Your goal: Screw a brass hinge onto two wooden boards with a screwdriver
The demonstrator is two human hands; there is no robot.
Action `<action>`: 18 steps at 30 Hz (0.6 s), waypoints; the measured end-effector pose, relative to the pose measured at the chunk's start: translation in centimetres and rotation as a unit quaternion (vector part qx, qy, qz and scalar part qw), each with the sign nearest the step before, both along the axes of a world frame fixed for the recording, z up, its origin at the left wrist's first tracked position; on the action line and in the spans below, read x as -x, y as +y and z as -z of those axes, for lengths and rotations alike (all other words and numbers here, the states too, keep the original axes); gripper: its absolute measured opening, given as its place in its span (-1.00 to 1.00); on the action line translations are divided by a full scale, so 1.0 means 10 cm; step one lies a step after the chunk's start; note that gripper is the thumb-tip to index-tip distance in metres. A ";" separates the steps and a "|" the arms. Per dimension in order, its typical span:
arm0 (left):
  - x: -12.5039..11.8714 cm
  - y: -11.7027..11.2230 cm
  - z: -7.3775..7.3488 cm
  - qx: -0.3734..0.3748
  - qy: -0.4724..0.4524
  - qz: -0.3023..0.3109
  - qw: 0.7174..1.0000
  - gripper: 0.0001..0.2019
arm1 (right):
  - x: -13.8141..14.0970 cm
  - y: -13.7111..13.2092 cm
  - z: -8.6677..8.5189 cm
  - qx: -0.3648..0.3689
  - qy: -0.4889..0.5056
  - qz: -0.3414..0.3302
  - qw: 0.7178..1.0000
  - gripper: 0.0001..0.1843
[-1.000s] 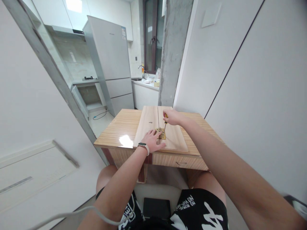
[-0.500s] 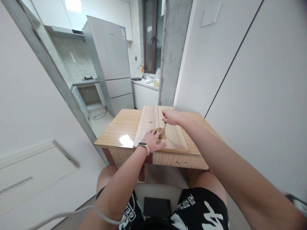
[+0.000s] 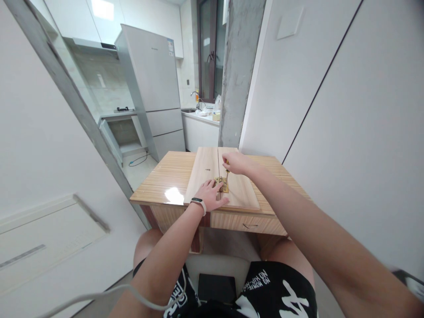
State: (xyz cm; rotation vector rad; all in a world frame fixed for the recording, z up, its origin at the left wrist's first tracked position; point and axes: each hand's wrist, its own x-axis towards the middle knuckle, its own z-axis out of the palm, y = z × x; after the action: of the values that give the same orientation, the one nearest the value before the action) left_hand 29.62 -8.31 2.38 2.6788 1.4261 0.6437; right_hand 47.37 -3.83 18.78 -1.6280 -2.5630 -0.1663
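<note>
Two pale wooden boards (image 3: pixel 202 176) lie side by side with a narrow seam between them. A brass hinge (image 3: pixel 225 185) spans that seam near the front. My left hand (image 3: pixel 210 195) rests spread over the boards, its fingers on the hinge's left part and hiding some of it. In my right hand (image 3: pixel 234 162), closed around the handle, is a screwdriver (image 3: pixel 227 176) with a yellow and black grip. It stands nearly upright, its tip at the hinge's right leaf. A small screw (image 3: pixel 207 169) lies on the left board.
Beneath the boards is a wood-grain table (image 3: pixel 159 176) with a drawer (image 3: pixel 248 221) at its front. A white cable (image 3: pixel 132 289) crosses my left forearm. A wall (image 3: pixel 331 132) rises at the right; a fridge (image 3: pixel 152 75) stands beyond the table.
My right hand has shifted and turned slightly on the screwdriver, moving a little left. My left hand stays in place on the hinge.
</note>
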 end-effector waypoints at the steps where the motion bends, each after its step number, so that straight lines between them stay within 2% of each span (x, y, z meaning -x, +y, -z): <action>1: 0.00 0.00 0.00 0.000 0.000 0.000 1.000 -0.18 | -0.01 0.00 0.01 -0.006 -0.002 0.000 1.000 -0.89; 12: 0.02 0.03 0.05 -0.002 -0.002 0.004 1.000 -0.16 | 0.01 -0.04 -0.08 0.069 -0.003 0.004 0.998 -0.83; 18: 0.01 0.02 0.04 -0.010 -0.001 0.000 1.000 -0.18 | 0.06 -0.06 -0.10 0.047 -0.013 0.003 0.999 -0.91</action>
State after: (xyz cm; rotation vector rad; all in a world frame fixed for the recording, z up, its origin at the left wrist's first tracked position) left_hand 29.51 -8.08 2.00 2.6927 1.4268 0.6632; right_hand 46.73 -4.38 19.79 -1.6772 -2.6234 -0.0693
